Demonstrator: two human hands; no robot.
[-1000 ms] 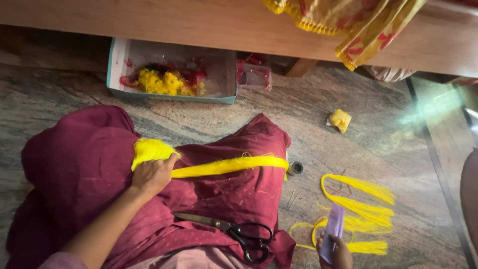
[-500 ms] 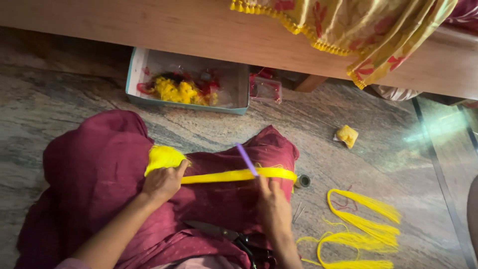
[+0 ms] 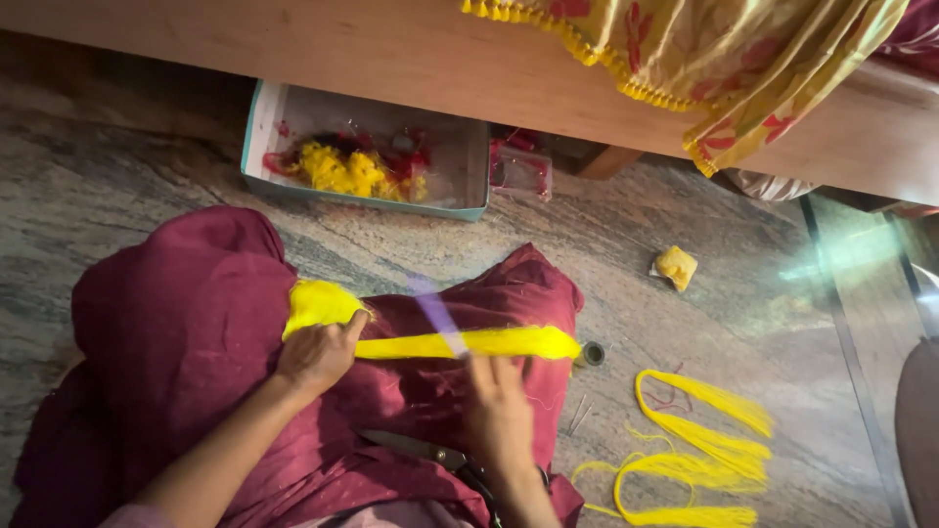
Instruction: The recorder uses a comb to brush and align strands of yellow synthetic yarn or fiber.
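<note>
A bundle of bright yellow thread (image 3: pixel 460 343) lies stretched across my lap, which is covered in maroon cloth (image 3: pixel 186 323). My left hand (image 3: pixel 316 354) presses the bundle's left end down against the cloth. My right hand (image 3: pixel 499 413) is blurred with motion and holds a light purple comb (image 3: pixel 437 315) over the middle of the thread. Black-handled scissors (image 3: pixel 430 456) lie on my lap just below my right hand, partly hidden by it.
A shallow box (image 3: pixel 469 196) with yellow and red scraps sits by a wooden bench (image 3: pixel 391 59). Loose yellow thread loops (image 3: pixel 699 440) lie on the stone floor to the right, with a small yellow wad (image 3: pixel 676 266) and a small dark ring (image 3: pixel 591 353). Patterned yellow cloth (image 3: pixel 743 59) hangs above.
My right hand came from the thread loops on the floor with the purple comb to the bundle on my lap and now moves along it. My left hand stays put.
</note>
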